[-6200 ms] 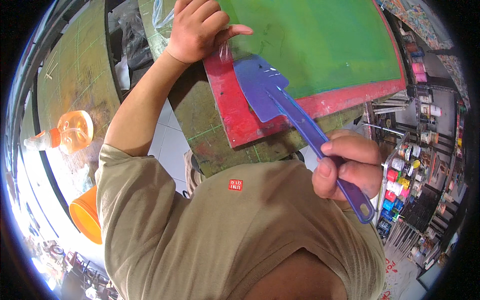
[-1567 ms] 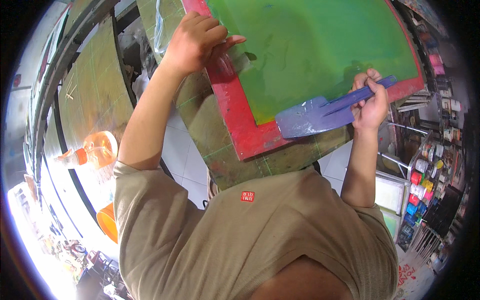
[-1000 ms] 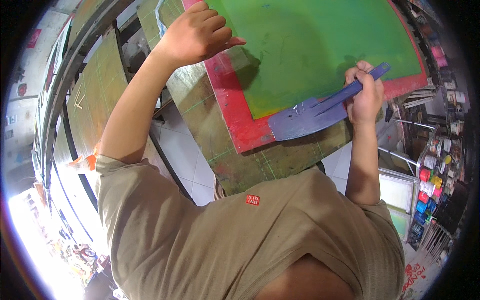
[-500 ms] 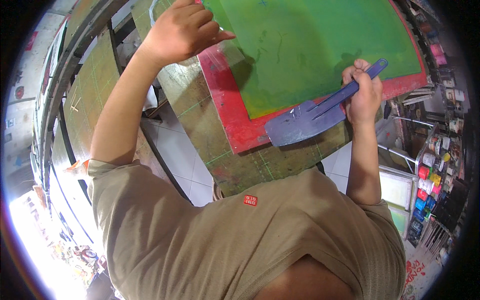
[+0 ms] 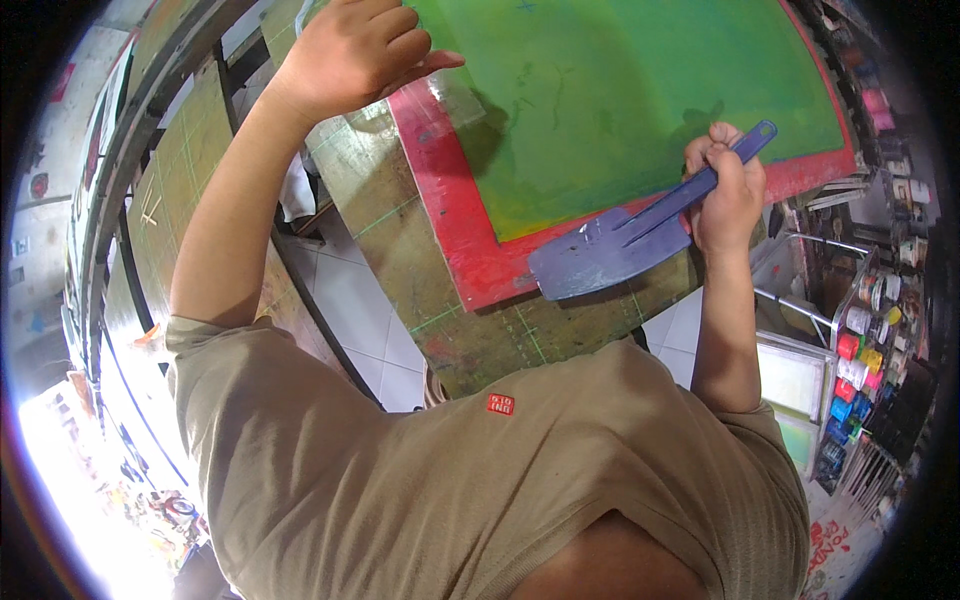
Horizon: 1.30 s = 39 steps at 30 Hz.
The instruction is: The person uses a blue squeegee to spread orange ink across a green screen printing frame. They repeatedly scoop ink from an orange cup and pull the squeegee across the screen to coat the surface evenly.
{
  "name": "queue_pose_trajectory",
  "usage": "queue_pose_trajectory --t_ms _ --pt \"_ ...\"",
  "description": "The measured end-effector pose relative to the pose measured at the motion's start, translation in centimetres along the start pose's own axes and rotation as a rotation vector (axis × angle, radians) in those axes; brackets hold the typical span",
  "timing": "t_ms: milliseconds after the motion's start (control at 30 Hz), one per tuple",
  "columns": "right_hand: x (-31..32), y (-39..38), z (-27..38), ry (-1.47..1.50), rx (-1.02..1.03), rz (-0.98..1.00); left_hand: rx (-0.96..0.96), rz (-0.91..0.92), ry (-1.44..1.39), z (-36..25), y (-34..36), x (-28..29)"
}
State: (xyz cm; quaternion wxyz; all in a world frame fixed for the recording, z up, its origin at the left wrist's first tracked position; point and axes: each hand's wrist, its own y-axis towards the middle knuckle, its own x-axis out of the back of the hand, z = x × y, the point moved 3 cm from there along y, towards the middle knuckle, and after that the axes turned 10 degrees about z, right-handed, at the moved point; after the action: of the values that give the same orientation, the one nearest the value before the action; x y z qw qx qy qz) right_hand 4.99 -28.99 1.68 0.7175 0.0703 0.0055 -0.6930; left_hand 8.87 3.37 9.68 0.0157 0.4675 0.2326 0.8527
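Observation:
In my right hand (image 5: pixel 728 200) is a purple spatula (image 5: pixel 605 258), gripped round its handle. Its wide blade points left, over the near red border (image 5: pixel 465 265) of a green screen-printing screen (image 5: pixel 630 130). My left hand (image 5: pixel 355 58) is above the screen's left side, fingers curled and thumb stretched to the right. Beneath it, a shiny clear strip (image 5: pixel 455 103) crosses the red border. The curled fingers hide whatever they may hold.
The screen rests on a stained board (image 5: pixel 520 335) marked with green lines. Several paint jars (image 5: pixel 848 370) fill a rack on the right, near pale framed screens (image 5: pixel 790 385). At left stands another lined board (image 5: pixel 185 215) with small sticks (image 5: pixel 151 207) on it.
My left hand and forearm have shifted slightly left. My right hand stays nearly in place, while the spatula blade has tilted slightly, its near edge a little lower in view.

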Motion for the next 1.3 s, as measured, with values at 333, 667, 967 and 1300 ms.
queue_pose_trajectory --t_ms 333,667,967,1300 --pt "-0.2 0.0 0.1 -0.005 0.020 0.007 0.011 0.090 0.043 0.6 -0.5 0.2" --pt "-0.2 0.0 0.0 0.016 0.024 0.020 0.016 0.130 0.066 1.0 -0.3 1.0" --pt "-0.2 -0.1 0.1 0.018 -0.003 0.011 0.028 0.162 0.072 1.5 -0.2 1.4" --pt "-0.4 -0.1 0.1 0.023 0.001 -0.004 0.090 0.139 0.056 2.8 -1.3 0.6"
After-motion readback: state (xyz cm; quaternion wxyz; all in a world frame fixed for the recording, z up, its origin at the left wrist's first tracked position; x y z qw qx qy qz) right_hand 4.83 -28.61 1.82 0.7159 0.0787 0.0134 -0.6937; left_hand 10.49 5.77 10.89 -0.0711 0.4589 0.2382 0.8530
